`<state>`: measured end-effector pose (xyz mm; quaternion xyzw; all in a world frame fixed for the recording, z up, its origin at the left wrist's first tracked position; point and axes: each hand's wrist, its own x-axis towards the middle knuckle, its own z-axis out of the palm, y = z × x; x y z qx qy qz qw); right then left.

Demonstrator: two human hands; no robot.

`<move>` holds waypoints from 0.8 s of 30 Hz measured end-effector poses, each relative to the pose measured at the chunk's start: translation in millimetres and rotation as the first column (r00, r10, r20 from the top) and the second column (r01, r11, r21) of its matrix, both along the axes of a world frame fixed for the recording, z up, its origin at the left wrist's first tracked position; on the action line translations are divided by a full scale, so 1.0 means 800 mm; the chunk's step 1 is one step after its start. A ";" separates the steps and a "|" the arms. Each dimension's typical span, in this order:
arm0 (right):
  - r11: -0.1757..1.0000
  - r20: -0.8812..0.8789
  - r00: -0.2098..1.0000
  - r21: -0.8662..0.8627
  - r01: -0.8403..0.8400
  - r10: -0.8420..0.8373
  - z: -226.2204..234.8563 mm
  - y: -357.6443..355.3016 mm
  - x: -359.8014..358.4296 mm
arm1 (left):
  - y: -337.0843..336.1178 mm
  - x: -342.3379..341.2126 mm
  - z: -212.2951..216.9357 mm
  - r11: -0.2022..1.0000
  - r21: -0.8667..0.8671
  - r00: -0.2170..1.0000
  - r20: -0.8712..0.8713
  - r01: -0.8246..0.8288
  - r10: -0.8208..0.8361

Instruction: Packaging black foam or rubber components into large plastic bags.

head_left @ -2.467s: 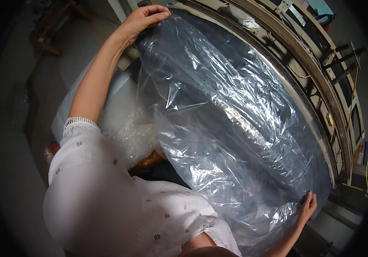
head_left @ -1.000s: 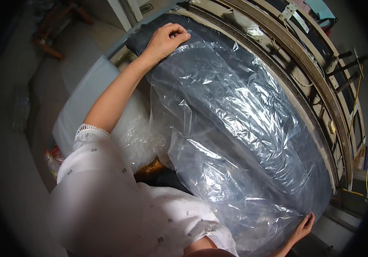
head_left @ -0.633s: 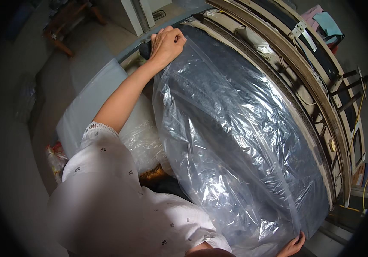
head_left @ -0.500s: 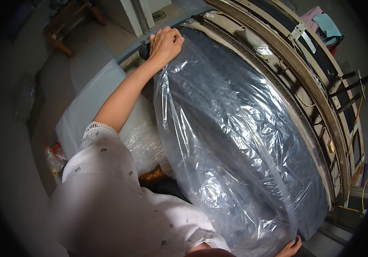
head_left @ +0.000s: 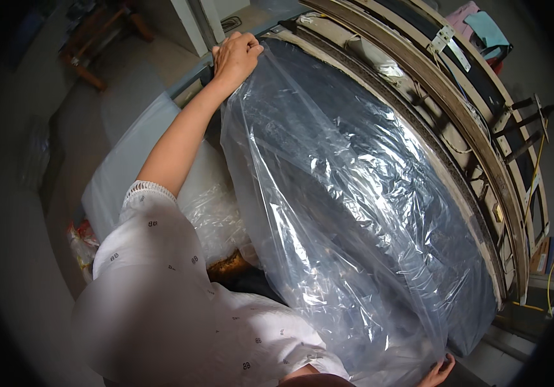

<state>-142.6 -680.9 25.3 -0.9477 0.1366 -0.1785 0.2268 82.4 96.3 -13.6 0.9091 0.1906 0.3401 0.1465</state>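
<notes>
A large sheet of clear, shiny plastic film point(head_left: 302, 187) lies wrinkled over a dark panel point(head_left: 309, 61) on the machine's near side. My left hand point(head_left: 235, 58), arm stretched forward, is closed on the film's far left corner near the frame. Down at the lower right, my right hand point(head_left: 439, 371) pinches the film's near edge with curled fingers; its palm and part of the wrist are cut off or hidden. Between the two hands the film hangs in long folds along my body.
Beyond the film runs a long machine frame point(head_left: 447, 84) with rails, brackets and yellow wires. To the left are a pale plastic-covered bundle point(head_left: 128, 155) and a red-and-clear bag point(head_left: 82, 238). A wooden stool point(head_left: 96, 51) stands far left; pink and teal cloths point(head_left: 483, 32) are far right.
My left hand has shifted slightly to the left and away, drawing the film's far corner with it. The folds are a little straighter. My right hand has barely moved.
</notes>
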 end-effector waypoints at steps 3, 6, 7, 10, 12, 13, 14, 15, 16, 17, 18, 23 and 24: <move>0.994 -0.169 0.980 -0.023 0.103 -0.106 0.009 0.006 0.005 | 0.007 0.012 -0.005 0.999 -0.039 1.000 -0.024 0.008 -0.009; 0.997 -0.141 0.987 -0.032 0.076 -0.079 0.005 -0.002 0.006 | 0.007 0.021 -0.003 0.999 -0.044 0.997 -0.079 0.013 -0.016; 0.997 -0.144 0.986 -0.033 0.076 -0.080 0.003 -0.007 0.006 | 0.012 0.026 -0.008 0.999 -0.045 0.997 -0.082 0.013 -0.017; 0.992 -0.144 0.989 -0.124 0.028 -0.046 -0.002 -0.019 0.009 | 0.027 0.039 -0.017 0.999 -0.011 0.999 0.015 0.043 -0.043; 0.996 -0.174 0.981 -0.050 0.074 -0.082 -0.004 -0.020 0.011 | 0.033 0.046 -0.012 0.997 0.020 0.993 -0.096 0.074 -0.072; 0.996 -0.175 0.981 -0.050 0.074 -0.081 -0.006 -0.020 0.012 | 0.036 0.050 -0.010 0.997 0.021 0.993 -0.097 0.074 -0.072; 0.997 -0.167 0.983 -0.017 0.072 -0.074 -0.007 -0.019 0.014 | 0.040 0.055 -0.009 0.980 -0.143 0.981 -0.116 0.137 -0.154; 0.997 -0.158 0.985 0.017 0.069 -0.066 -0.007 -0.018 0.016 | 0.043 0.058 -0.008 0.934 -0.303 0.964 -0.121 0.192 -0.237; 0.998 -0.158 0.985 0.018 0.068 -0.065 -0.007 -0.016 0.018 | 0.043 0.060 -0.010 0.934 -0.303 0.964 -0.121 0.191 -0.236; 0.997 -0.160 0.985 0.032 0.074 -0.068 -0.006 -0.015 0.019 | 0.040 0.064 -0.013 0.844 -0.481 0.966 0.024 0.236 -0.256; 0.996 -0.161 0.984 0.047 0.078 -0.070 -0.005 -0.012 0.021 | 0.038 0.065 -0.014 0.718 -0.630 0.955 0.170 0.295 -0.243; 0.985 -0.157 0.981 0.117 0.128 -0.109 0.003 -0.005 0.021 | 0.026 0.046 -0.009 0.647 -0.653 0.913 0.355 0.395 -0.200; 0.983 -0.153 0.981 0.121 0.142 -0.123 0.001 -0.014 0.021 | 0.026 0.044 -0.008 0.662 -0.619 0.897 0.393 0.421 -0.203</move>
